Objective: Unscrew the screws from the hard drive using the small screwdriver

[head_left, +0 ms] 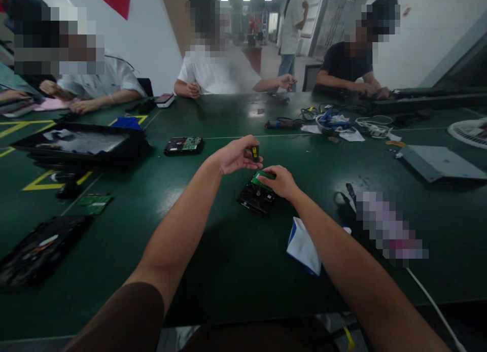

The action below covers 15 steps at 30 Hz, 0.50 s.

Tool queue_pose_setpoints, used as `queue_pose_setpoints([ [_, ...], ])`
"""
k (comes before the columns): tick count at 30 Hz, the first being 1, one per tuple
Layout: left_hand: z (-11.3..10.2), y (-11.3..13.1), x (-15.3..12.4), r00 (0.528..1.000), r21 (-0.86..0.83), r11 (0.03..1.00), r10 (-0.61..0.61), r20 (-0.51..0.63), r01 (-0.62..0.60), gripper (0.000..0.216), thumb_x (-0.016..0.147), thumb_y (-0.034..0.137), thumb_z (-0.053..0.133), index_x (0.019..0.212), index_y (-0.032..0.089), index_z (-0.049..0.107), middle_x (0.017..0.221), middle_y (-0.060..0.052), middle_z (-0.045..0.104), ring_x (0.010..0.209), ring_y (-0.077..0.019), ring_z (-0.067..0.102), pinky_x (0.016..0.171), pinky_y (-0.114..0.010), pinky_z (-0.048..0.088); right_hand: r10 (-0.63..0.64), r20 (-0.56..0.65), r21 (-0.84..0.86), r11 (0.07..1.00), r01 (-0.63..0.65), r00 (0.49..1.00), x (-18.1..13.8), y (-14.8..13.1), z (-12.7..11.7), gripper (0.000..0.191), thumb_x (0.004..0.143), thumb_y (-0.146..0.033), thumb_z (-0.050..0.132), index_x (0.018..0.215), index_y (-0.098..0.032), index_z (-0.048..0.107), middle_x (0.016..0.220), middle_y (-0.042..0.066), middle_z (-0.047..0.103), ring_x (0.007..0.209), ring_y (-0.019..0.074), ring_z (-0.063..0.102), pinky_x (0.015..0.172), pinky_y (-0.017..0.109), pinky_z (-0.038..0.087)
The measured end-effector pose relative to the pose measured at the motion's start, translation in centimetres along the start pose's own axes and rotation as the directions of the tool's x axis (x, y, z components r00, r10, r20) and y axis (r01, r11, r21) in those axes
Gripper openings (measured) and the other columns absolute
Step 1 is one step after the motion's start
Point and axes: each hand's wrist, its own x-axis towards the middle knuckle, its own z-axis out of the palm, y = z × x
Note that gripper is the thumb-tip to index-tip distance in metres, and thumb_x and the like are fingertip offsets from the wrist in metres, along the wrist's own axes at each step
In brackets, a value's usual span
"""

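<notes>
A black hard drive lies on the dark green table in front of me, with a green circuit board at its far end. My right hand rests on that board, fingers curled over its edge. Just above and left of the drive, my left hand is closed around a small black and yellow screwdriver handle, held upright.
A second drive lies further back. An opened black device and loose parts sit at left, a white and blue cloth near my right arm, cables and tools at back right. Several people sit across the table.
</notes>
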Motion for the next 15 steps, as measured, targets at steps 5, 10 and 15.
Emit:
queue_pose_setpoints([
  [5, 0.04, 0.18, -0.18, 0.999, 0.111, 0.993, 0.039, 0.015, -0.040, 0.035, 0.082, 0.047, 0.066, 0.094, 0.014, 0.070, 0.093, -0.012, 0.073, 0.080, -0.0210, 0.070, 0.077, -0.034, 0.057, -0.018, 0.014, -0.007, 1.000, 0.018, 1.000, 0.10, 0.18, -0.01, 0.032, 0.090, -0.054, 0.074, 0.113, -0.032, 0.077, 0.116, 0.004, 0.075, 0.108, 0.0264, 0.066, 0.090, 0.041, 0.051],
  [10, 0.17, 0.19, -0.32, 0.998, 0.073, 0.996, 0.045, 0.040, -0.048, 0.034, 0.083, 0.047, 0.069, 0.096, 0.015, 0.070, 0.093, -0.011, 0.072, 0.082, -0.0216, 0.070, 0.084, -0.038, 0.059, -0.009, 0.014, -0.002, 1.000, 0.009, 1.000, 0.09, -0.04, -0.06, 0.032, 0.090, -0.053, 0.075, 0.114, -0.032, 0.077, 0.115, 0.004, 0.076, 0.107, 0.0273, 0.067, 0.090, 0.042, 0.052],
  [15, 0.20, 0.06, -0.24, 0.997, -0.042, 0.997, 0.068, 0.029, -0.067, 0.028, 0.085, 0.042, 0.071, 0.096, 0.017, 0.064, 0.094, -0.010, 0.072, 0.084, -0.0207, 0.071, 0.088, -0.040, 0.060, 0.014, -0.001, -0.015, 1.000, -0.014, 1.000, -0.02, -0.25, -0.08, 0.032, 0.090, -0.052, 0.075, 0.115, -0.031, 0.077, 0.115, 0.005, 0.076, 0.108, 0.0266, 0.067, 0.090, 0.041, 0.052],
])
